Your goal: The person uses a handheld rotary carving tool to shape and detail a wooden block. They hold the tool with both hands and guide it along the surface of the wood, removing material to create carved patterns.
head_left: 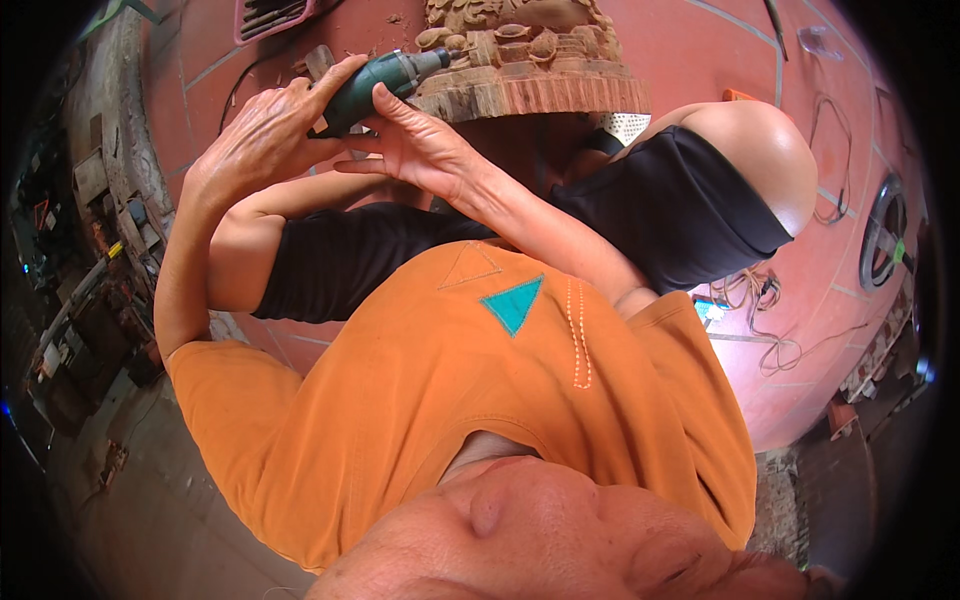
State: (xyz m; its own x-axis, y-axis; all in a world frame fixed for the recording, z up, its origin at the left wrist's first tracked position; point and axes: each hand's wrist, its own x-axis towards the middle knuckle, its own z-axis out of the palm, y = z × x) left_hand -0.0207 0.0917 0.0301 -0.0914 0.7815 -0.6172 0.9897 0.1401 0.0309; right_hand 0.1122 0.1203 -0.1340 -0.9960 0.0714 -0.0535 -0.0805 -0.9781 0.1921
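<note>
A dark green rotary power tool (372, 88) with a grey nose lies across both of my hands. My left hand (285, 118) wraps round its body from the left, fingers closed on it. My right hand (425, 150) supports it from below and the right, its thumb up against the casing and its fingers under the rear part. Its narrow tip points right, at the left side of a carved wooden piece (530, 90) with rounded relief and a rough, flat edge. Whether the tip touches the wood I cannot tell.
Beyond my left hand lies a wooden block (319, 62), with a pink basket (239, 22) of long dark tools behind it. A black wheel-like ring (885, 235) and tangled cables (765, 290) lie right on red tiles. Wood scraps (90, 175) line the left side.
</note>
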